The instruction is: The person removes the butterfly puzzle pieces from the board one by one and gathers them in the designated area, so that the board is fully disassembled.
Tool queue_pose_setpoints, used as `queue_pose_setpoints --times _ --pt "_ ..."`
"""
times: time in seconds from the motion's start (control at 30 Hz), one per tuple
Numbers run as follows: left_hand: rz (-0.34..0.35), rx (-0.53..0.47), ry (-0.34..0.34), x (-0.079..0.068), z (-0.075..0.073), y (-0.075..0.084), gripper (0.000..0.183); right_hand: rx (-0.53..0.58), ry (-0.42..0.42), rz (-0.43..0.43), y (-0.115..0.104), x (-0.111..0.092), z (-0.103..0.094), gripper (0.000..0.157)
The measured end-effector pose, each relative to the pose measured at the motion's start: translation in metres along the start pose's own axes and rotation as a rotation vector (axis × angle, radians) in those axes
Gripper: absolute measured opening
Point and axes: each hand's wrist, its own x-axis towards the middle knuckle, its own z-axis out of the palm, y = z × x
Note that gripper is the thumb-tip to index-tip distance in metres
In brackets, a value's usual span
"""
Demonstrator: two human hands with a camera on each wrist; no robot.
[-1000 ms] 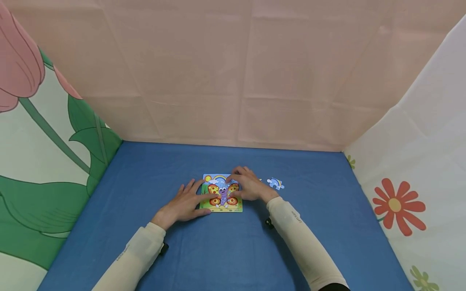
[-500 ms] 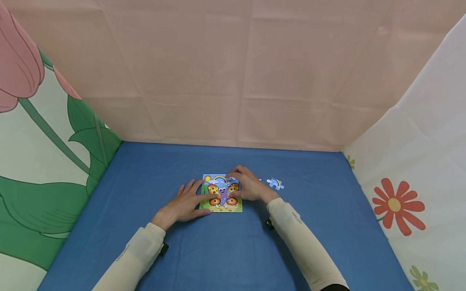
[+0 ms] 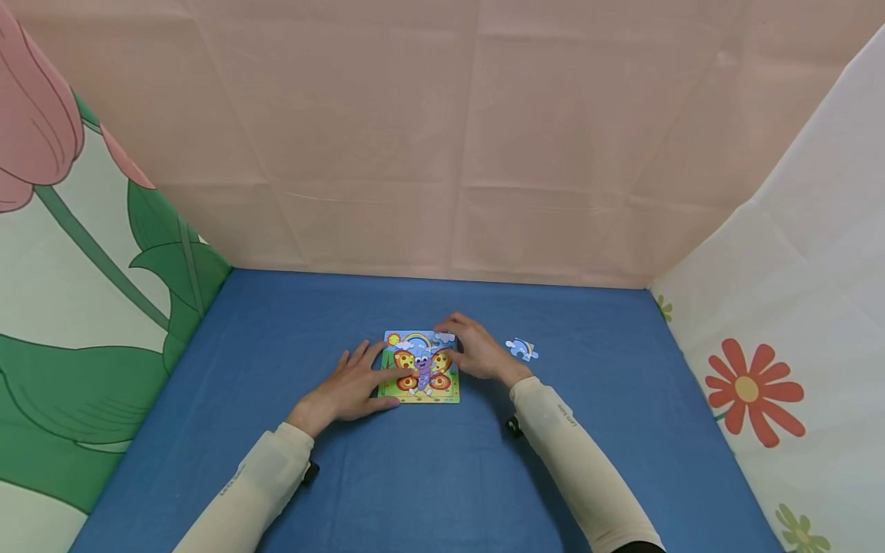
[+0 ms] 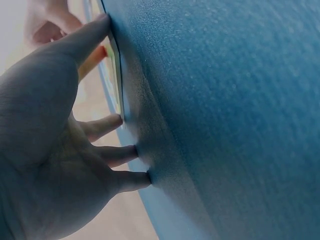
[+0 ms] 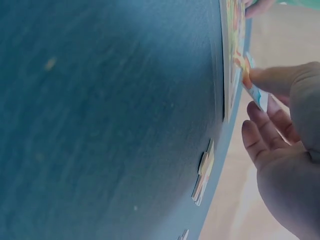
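Note:
A square butterfly jigsaw puzzle (image 3: 422, 398) lies flat on the blue cloth. My left hand (image 3: 353, 384) has its fingers spread over the puzzle's left side; in the left wrist view the thumb (image 4: 82, 42) is at the near edge, with some fingertips down on the cloth. At the upper right corner, my right hand (image 3: 477, 349) pinches a puzzle piece (image 5: 257, 93) between thumb and fingers. The right wrist view shows that piece tilted, close beside the board (image 5: 230, 60). A loose piece with a rainbow and cloud (image 3: 522, 349) lies right of the right hand.
Two loose pieces appear in the right wrist view: one near the board (image 5: 203, 175), one (image 5: 184, 235) at the bottom edge. A peach backdrop (image 3: 442, 153) rises behind the blue cloth (image 3: 415, 476). Printed cloth walls (image 3: 823, 307) stand at both sides.
My right hand has drawn slightly to the right, uncovering more of the puzzle's upper right part. The edge of a piece beside that hand is now hidden. My left hand stays put.

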Motion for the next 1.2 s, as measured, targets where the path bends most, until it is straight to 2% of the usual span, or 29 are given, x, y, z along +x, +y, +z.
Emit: queue_pose_setpoints --times 0.27,0.47,0.77,1.2 --pt "0.0 0.003 0.0 0.0 0.001 0.0 0.057 0.023 0.075 0.004 0.001 -0.002 -0.001 0.034" --pt "-0.004 0.008 0.002 0.001 0.002 -0.001 0.057 0.035 0.083 0.022 0.001 -0.003 -0.003 0.033" --pt "0.001 0.014 0.016 0.002 0.003 -0.002 0.058 0.065 0.122 -0.004 0.004 -0.004 -0.003 0.028" --pt "-0.008 -0.003 -0.003 0.002 0.001 0.001 0.057 0.209 0.205 0.065 0.004 -0.01 -0.007 0.019"
